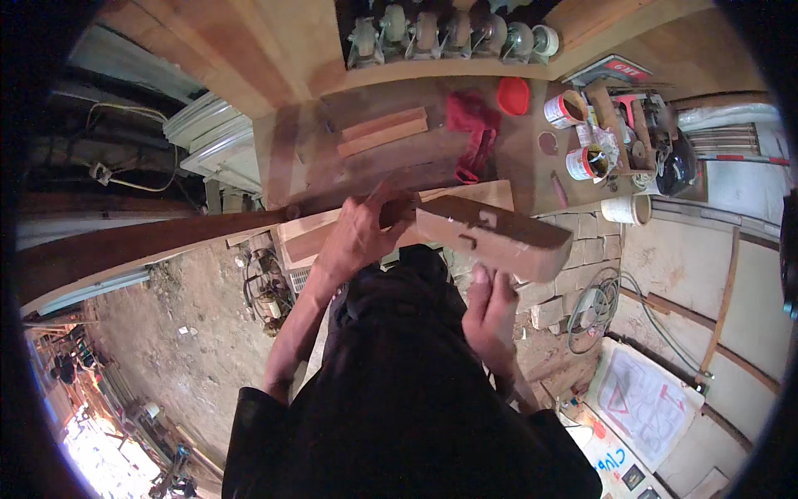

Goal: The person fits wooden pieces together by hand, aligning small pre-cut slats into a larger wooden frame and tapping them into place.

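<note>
A thick wooden block [499, 237] with small notches and a dark metal fitting on its top face hovers in front of my body. My left hand [362, 233] grips its left end with the fingers wrapped around it. My right hand [490, 308] supports the block from below near its right end, fingers pointing up against the underside. A long dark-stained plank [125, 245] runs left from my left hand.
The workbench [399, 158] ahead carries two wood strips [384, 131], a red rag [472, 125], a red lid [514, 95], two paint cans [568, 108] and tools. Caster wheels [449, 33] line a shelf. Paving stones [573, 258], a coiled cable [598, 303] and dirt lie below.
</note>
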`<state>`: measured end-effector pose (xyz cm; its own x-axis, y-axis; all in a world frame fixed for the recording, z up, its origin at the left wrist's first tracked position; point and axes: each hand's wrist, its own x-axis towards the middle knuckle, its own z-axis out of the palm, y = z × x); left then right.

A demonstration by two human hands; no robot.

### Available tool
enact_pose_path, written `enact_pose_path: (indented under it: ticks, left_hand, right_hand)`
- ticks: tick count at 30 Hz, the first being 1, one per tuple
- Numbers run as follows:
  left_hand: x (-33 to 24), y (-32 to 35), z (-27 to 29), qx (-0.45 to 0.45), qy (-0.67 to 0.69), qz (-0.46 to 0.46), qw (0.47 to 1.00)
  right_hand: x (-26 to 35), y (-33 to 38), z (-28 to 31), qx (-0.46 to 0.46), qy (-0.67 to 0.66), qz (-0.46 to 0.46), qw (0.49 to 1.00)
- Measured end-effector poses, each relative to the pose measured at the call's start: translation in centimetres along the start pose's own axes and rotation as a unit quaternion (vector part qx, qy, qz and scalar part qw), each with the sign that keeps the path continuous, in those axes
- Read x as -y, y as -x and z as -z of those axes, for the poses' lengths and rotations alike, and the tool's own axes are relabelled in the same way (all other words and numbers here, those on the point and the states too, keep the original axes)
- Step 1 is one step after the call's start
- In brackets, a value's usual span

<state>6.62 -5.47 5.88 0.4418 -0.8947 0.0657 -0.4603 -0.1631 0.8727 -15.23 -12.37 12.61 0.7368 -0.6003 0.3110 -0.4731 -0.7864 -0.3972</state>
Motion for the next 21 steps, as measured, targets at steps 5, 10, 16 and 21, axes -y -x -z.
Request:
enact_pose_path:
  ticks: [5,10,16,21]
  left_hand:
    - [-0.2,-0.1,-0.4,0.023,0.021,0.021,0.999]
    - [-0.9,0.5,-0.8,0.023,0.040,0.012,0.999]
    - [0.3,1.2,-1.2,0.018,-0.013,0.011,1.000]
    - [0.4,1.4,-0.6,-0.028,-0.108,-0.069,0.991]
  right_hand:
    - [1.6,0.5,1.9,-0.069,-0.354,-0.278,0.890]
    - [0.6,1.5,0.4,0.016,-0.300,-0.296,0.907]
    - [-0.6,1.9,0.1,-0.048,-0.218,-0.209,0.952]
    - [0.5,0.9,1.6,-0.096,-0.257,-0.244,0.930]
